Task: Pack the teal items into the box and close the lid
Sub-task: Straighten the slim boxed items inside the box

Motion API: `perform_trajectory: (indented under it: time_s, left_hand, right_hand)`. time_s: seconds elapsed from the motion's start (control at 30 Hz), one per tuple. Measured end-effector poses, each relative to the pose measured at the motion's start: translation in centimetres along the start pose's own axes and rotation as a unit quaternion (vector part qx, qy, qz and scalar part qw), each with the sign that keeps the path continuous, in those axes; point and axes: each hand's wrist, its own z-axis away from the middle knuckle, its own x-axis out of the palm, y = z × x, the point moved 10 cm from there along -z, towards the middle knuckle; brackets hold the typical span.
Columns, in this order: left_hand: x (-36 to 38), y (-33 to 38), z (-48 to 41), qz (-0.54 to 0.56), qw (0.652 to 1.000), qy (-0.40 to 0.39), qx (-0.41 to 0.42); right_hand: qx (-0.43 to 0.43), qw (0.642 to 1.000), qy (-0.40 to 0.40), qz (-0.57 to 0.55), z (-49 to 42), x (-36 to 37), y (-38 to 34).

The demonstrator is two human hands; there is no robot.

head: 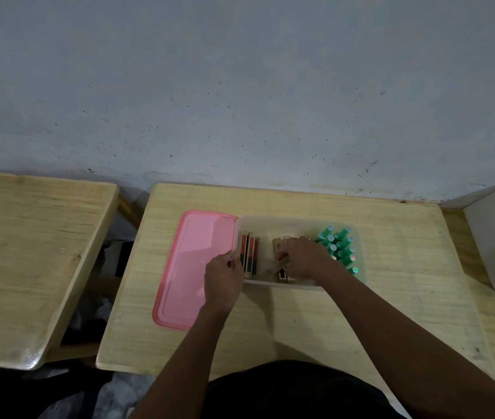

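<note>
1. The clear box [270, 228] sits on the table [406, 267] with its top open.
2. The teal items [341, 247] stand packed together in the box's right end.
3. The pink lid [191, 258] lies flat on the table, right beside the box's left side.
4. The left hand [223, 279] curls its fingers over the box's left wall and holds it.
5. The right hand [303, 257] is inside the box, fingers curled round a tan block [279, 265].
6. Flat packs [249, 255] stand at the box's left end.
</note>
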Motion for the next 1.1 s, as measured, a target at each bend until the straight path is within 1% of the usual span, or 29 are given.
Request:
perform_trajectory:
  time_s: [0.1,0.17,0.23,0.3,0.33,0.4,0.43,0.5,0.6,0.73,0.87,1.0,1.03,1.1]
  left_hand:
    - [-0.2,0.3,0.1,-0.009,1.000,0.004,0.009]
    - [-0.3,0.5,0.1,-0.015,1.000,0.004,0.014]
    - [-0.2,0.4,0.1,-0.014,1.000,0.001,0.012]
    - [0.0,0.3,0.1,-0.008,1.000,-0.003,0.009]
    - [0.0,0.3,0.1,-0.007,1.000,-0.003,0.009]
    - [0.0,0.3,0.1,-0.003,1.000,0.000,0.009]
    - [0.0,0.3,0.0,-0.003,1.000,0.000,0.011]
    - [0.0,0.3,0.0,-0.008,1.000,0.000,0.015]
    - [0.0,0.3,-0.1,-0.015,1.000,0.001,0.019]
    - [-0.1,0.6,0.0,-0.021,0.999,0.006,0.027]
    - [-0.2,0.7,0.0,-0.018,0.999,0.008,0.029]
    - [-0.2,0.8,0.1,-0.021,0.999,0.010,0.030]
    - [-0.2,0.8,0.1,-0.019,0.999,0.008,0.030]
    - [-0.2,0.7,0.1,-0.016,0.999,0.006,0.027]
  right_hand:
    - [-0.009,1.000,0.022,0.006,-0.2,-0.1,0.2]
    - [-0.013,0.999,0.022,-0.023,-0.2,-0.2,0.6]
    - [-0.025,0.997,0.019,-0.076,-0.1,-0.5,0.9]
    - [-0.032,0.987,0.016,-0.159,0.3,-0.9,1.1]
    - [-0.026,0.976,0.011,-0.217,0.6,-1.0,1.4]
    - [0.000,0.940,-0.016,-0.341,1.0,-0.6,1.7]
    - [0.009,0.923,-0.029,-0.384,1.2,-0.4,1.8]
    - [0.024,0.899,-0.034,-0.435,1.5,-0.3,2.0]
    - [0.018,0.860,-0.033,-0.510,2.1,0.0,2.0]
    - [0.049,0.833,-0.034,-0.549,2.5,1.1,2.5]
    - [0.061,0.844,-0.036,-0.531,2.8,1.6,2.5]
    - [0.057,0.825,-0.021,-0.561,3.0,1.7,2.2]
    - [0.054,0.827,-0.015,-0.560,3.1,1.5,2.1]
    - [0.050,0.854,0.007,-0.519,3.0,0.8,2.3]
